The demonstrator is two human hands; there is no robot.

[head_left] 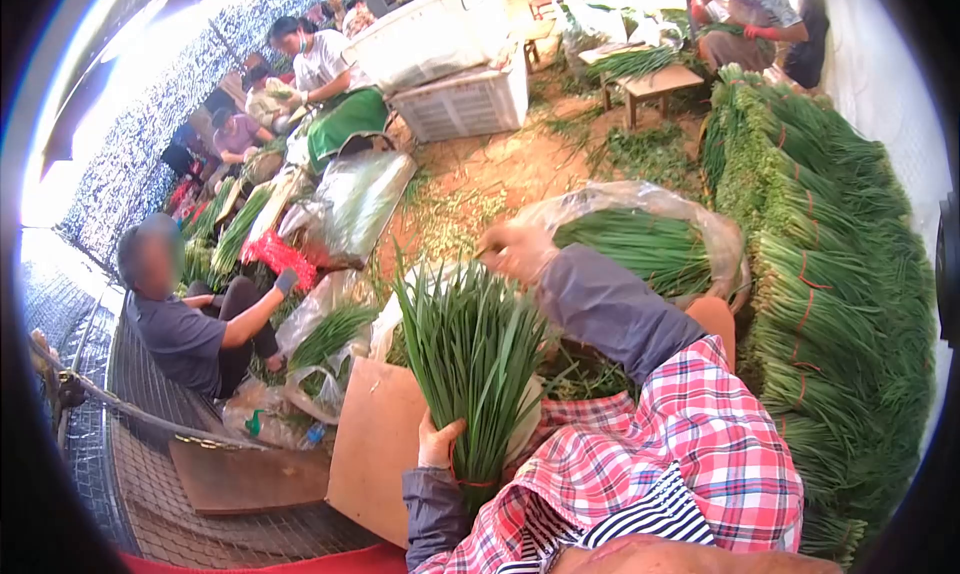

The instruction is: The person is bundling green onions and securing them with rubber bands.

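My left hand point(437, 441) is wrapped round the lower part of a large bunch of garlic chives point(470, 359), whose leaves fan upward in front of me. A thin red tie point(478, 483) circles the bunch low down, close to my body. Beyond the leaf tips, my right hand point(518, 252) is raised with its fingers curled together in a pinch. Whatever those fingers hold, if anything, is too small to make out. A brown board point(368, 439) stands just left of the bunch.
Tied chive bundles point(810, 274) are piled high along my right. A plastic bag of chives point(640, 244) lies ahead. On my left sits a person point(185, 324) holding red ties point(280, 259). White crates point(460, 104), a small wooden table point(650, 82) and several other people are farther off.
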